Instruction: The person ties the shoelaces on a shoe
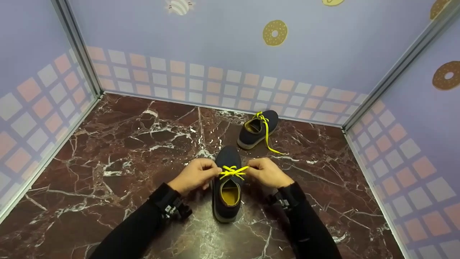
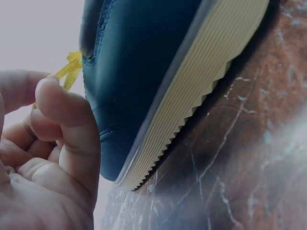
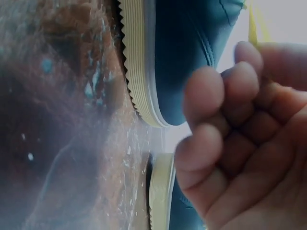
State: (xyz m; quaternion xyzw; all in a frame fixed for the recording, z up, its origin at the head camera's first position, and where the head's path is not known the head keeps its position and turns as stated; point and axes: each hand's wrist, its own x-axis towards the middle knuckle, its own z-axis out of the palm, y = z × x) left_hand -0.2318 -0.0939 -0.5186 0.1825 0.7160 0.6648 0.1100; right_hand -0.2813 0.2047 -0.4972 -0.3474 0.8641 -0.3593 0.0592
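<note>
A dark shoe (image 1: pixel 228 156) with a yellow inside lies sole down on the floor, toe pointing away. Its yellow shoelace (image 1: pixel 233 172) is tied in a bow across the front of the opening. On the left, my left hand (image 1: pixel 196 174) pinches one side of the bow between thumb and forefinger; the left wrist view shows the yellow lace (image 2: pixel 73 71) at those fingertips. From the right, my right hand (image 1: pixel 269 172) pinches the other loop, its remaining fingers (image 3: pixel 204 93) curled beside the shoe's pale ridged sole (image 3: pixel 136 62).
A second dark shoe (image 1: pixel 257 131) stands farther back to the right, its yellow lace (image 1: pixel 267 138) trailing onto the floor. Brown marbled floor (image 1: pixel 125 151) lies around both shoes. Lilac panels (image 1: pixel 215 43) with printed doughnuts and squares enclose the back and sides.
</note>
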